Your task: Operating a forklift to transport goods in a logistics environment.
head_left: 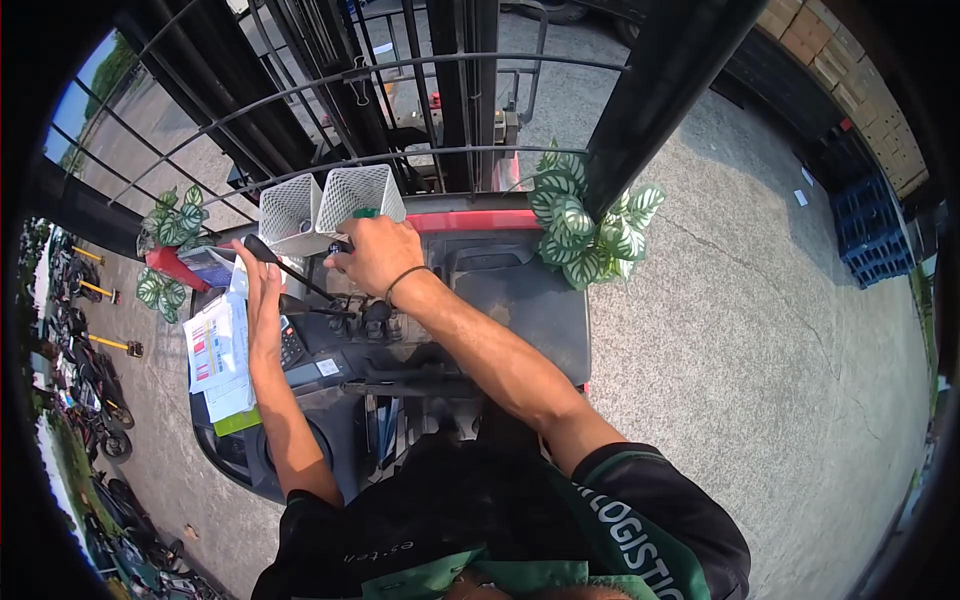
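Seated at forklift controls, looking down over the dash.

Right hand (pixel 375 252) reaches forward to 12 o'clock, fingers curled closed over a small knob or lever top (pixel 340 245) just below the two white mesh pen cups (pixel 330 205); a green object (pixel 366 213) shows at the fingertips, and whether it is gripped I cannot tell. Dark band on that wrist.

Left hand (pixel 258 290) lies at 10 o'clock, palm flat and fingers extended along a thin black lever (pixel 285 268) that slants across the dash (touching it, not wrapped around it). It partly covers a sheaf of printed papers (pixel 222 355) clipped at the left of the dash, likely kept there for quick reading from the seat.

A row of black lever knobs (pixel 375 320) sits between the forearms, within easy reach of either hand. Artificial leafy sprigs (pixel 585 235) are tucked at 1 o'clock by the mast post (pixel 660 90), more at 9 o'clock. Concrete yard (pixel 760 330) to the right; blue crates (pixel 870 230) at 2 o'clock.
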Tool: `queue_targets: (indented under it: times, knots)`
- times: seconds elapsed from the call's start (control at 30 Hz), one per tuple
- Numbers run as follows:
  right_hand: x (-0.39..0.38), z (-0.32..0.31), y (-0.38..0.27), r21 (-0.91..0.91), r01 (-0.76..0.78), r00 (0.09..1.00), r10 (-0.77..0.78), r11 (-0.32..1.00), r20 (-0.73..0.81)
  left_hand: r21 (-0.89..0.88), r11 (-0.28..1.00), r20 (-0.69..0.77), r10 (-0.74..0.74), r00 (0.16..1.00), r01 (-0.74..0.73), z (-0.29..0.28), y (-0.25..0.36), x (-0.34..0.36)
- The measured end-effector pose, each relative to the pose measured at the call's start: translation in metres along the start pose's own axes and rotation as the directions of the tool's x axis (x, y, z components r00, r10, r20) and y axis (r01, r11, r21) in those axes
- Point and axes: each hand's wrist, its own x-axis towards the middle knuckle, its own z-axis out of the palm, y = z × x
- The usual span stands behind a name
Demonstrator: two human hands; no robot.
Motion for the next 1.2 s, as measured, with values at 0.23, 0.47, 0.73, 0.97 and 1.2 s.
queue_targets:
  times: [0.23, 0.47, 0.73, 0.97, 1.2]
  knots:
    - [-0.049, 0.006, 0.070, 0.373, 0.039, 0.999, -0.037, 0.927, -0.012, -0.023, 1.000, 0.049, 0.007, 0.999, -0.006, -0.018, 0.000, -0.010]
    - [-0.100, 0.032, 0.145, -0.262, -0.084, 0.991, 0.053, 0.961, -0.122, -0.002, 0.998, 0.016, 0.062, 0.998, -0.062, -0.020, -0.007, -0.014]
    - [-0.085, 0.021, 0.145, -0.395, -0.046, 0.988, -0.016, 0.918, -0.152, 0.154, 0.931, -0.214, 0.358, 0.909, -0.330, -0.006, -0.032, -0.024]
    - [-0.102, -0.010, 0.134, -0.402, -0.150, 0.977, 0.072, 0.903, -0.202, 0.573, -0.151, -0.805, -0.289, 0.519, 0.805, -0.088, -0.128, -0.214]
    - [-0.089, -0.013, 0.111, -0.394, -0.237, 0.966, 0.173, 0.888, -0.191, 0.696, 0.415, -0.547, -0.222, 0.807, 0.586, -0.061, -0.142, -0.244]
